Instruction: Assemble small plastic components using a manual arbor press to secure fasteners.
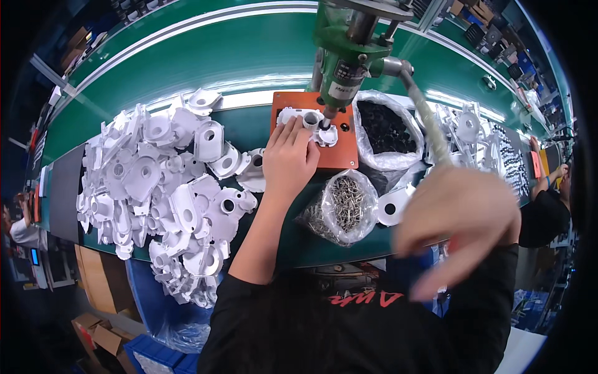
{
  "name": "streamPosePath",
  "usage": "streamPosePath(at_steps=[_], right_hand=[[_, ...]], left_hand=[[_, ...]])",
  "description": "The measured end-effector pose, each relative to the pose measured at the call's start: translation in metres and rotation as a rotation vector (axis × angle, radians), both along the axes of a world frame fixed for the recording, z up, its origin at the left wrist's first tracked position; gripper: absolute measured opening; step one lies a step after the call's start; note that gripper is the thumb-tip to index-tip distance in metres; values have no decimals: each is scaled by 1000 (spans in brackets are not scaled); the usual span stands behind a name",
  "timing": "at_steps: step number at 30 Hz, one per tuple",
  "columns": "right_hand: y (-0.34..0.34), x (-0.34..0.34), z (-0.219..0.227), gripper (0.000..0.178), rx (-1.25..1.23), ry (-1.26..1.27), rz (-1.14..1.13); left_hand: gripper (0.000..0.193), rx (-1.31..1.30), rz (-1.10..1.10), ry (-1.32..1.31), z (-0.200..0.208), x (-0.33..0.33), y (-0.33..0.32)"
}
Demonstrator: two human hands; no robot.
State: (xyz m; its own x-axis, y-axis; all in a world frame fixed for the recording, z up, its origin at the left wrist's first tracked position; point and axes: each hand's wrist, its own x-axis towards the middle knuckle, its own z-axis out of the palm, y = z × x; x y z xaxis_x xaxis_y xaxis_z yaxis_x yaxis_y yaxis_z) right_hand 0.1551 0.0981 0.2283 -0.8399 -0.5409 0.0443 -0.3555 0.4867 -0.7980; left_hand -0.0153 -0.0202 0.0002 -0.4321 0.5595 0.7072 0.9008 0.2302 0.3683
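Note:
A white plastic part (326, 136) with a round collar lies on the orange fixture block (339, 157) under a green bench press (342, 68). My left hand (289, 159) holds this part from its left side, fingers over its top and thumb near the collar. The press's dark tip stands right at the part's right end; whether it touches cannot be made out. Held out to the right, my right hand (464, 215) is closed at the lower end of the press lever (430, 118). Motion blurs this hand, and it hides the lever's end.
White plastic parts (143, 177) heap up on the left and spill toward a blue bin (140, 287). Metal pins fill a clear bag (349, 209) before the block; another bag (389, 128) holds black pieces. More white parts (467, 124) lie right. Other people (548, 206) sit at both sides.

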Motion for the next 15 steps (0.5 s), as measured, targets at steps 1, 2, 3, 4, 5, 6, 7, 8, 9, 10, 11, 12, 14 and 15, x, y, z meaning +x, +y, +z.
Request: streamPosePath(at_steps=[1,2,3,4,5,6,7,8,9,10,11,12,14,15], right_hand=[[5,1,5,33,-224,159,-105],[12,-3,17,33,-203,160,-126],[28,6,43,32,-339,286,-351],[48,-11,49,31,-538,396,-488],[68,-27,54,31,-725,499,-641],[80,-37,60,32,-913,607,-791],[80,-50,59,32,-982,506,-897],[83,-70,46,34,-1061,384,-994],[109,-80,37,36,-1141,316,-1038],[134,-88,21,38,-1225,239,-1073],[132,-89,4,38,-1120,136,-1067],[133,-85,-13,37,-1011,42,-1068],[139,-65,-35,54,-765,119,-1107],[118,-49,-44,55,-630,220,-1140]], left_hand=[[17,-2,28,0,-5,-2,-10],[17,11,-2,-9,-4,-1,-3],[17,47,-89,-4,11,10,21],[17,39,-75,9,11,7,18],[18,34,-72,10,7,7,20],[18,31,-69,16,8,7,19],[18,31,-73,19,7,6,17],[18,17,-40,20,2,2,11],[18,27,-43,25,4,4,14],[18,34,-61,26,6,5,14],[19,18,-44,19,6,3,11],[20,7,-38,11,5,4,11],[20,16,-41,17,7,3,14],[23,6,-37,-1,9,4,13]])
